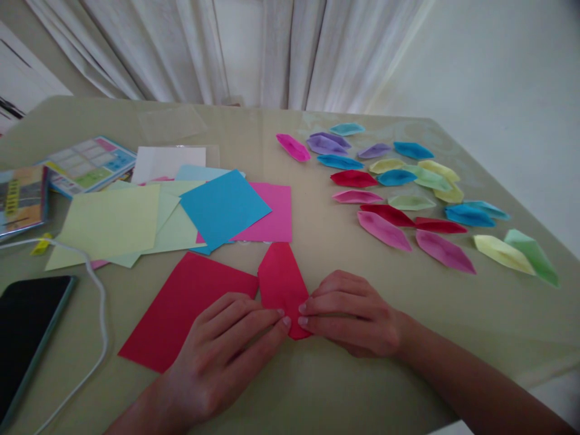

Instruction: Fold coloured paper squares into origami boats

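Note:
A piece of folded red paper lies on the table in front of me, long and narrow with angled corners at its far end. My left hand presses its near left part with the fingertips, fingers held close together. From the other side, my right hand pinches the near right edge, its thumb hidden below. The two sets of fingertips almost meet. Under and beside my left hand is a flat red paper sheet, partly covered by that hand.
Several folded paper boats in many colours spread over the table's right side. Blue paper, pink paper and pale green sheets overlap at left. A phone, a white cable and a booklet lie farther left.

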`<control>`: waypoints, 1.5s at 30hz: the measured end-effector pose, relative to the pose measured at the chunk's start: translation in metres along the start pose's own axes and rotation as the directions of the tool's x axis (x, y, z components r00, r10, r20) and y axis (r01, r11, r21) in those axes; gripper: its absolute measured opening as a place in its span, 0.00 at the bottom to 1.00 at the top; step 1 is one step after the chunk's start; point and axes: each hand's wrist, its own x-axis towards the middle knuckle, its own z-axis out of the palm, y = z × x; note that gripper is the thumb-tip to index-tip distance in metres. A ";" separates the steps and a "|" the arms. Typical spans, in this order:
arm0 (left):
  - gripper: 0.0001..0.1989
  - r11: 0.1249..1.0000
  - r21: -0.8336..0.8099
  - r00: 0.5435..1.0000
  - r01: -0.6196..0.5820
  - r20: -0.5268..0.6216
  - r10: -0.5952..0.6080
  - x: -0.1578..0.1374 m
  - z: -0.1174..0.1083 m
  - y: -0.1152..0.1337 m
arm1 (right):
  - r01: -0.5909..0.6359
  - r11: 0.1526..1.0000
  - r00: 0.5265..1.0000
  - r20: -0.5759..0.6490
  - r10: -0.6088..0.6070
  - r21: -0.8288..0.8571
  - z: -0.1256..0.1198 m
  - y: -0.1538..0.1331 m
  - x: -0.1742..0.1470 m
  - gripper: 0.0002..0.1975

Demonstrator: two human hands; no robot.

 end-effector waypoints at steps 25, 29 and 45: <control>0.17 1.000 -0.023 1.000 -0.013 -0.010 0.013 -0.006 -0.008 0.007 | 0.026 0.995 0.999 -0.027 -0.029 -0.098 -0.008 -0.017 0.002 0.09; 0.17 0.999 -0.035 1.000 -0.017 0.001 0.017 -0.007 -0.010 0.008 | 0.015 0.997 0.998 -0.060 -0.020 -0.070 -0.005 -0.013 0.001 0.09; 0.14 0.998 -0.042 0.996 0.046 0.078 -0.042 0.005 -0.026 0.019 | 0.031 0.996 0.996 -0.082 -0.038 -0.088 -0.010 -0.018 0.004 0.11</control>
